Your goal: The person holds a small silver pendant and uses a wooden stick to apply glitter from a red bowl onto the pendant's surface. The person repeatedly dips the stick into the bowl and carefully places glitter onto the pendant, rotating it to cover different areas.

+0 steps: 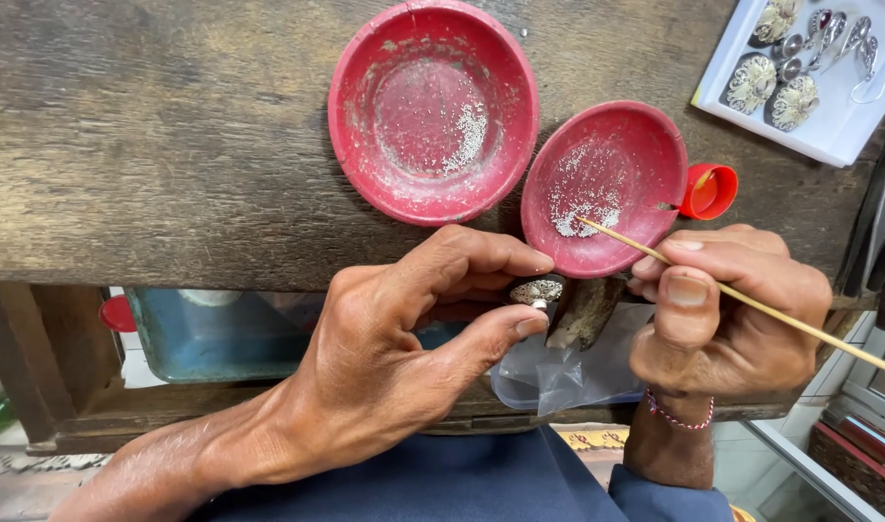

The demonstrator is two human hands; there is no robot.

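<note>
My left hand [394, 358] pinches a small silver filigree piece [536, 291] between forefinger and thumb at the bench's front edge. My right hand [727, 304] grips a thin wooden stick [752, 302]; its tip rests among tiny silver granules in the smaller red dish [645, 155]. A larger red dish [365, 97] with a patch of granules sits to the left of it. A dark wooden peg [585, 311] juts out under the smaller dish between my hands.
A small red cap [711, 190] lies by the smaller dish. A white tray [829, 130] with several silver ornaments sits at the top right. Below the worn wooden bench [152, 145] are a blue tub [210, 338] and a clear plastic bag [568, 372].
</note>
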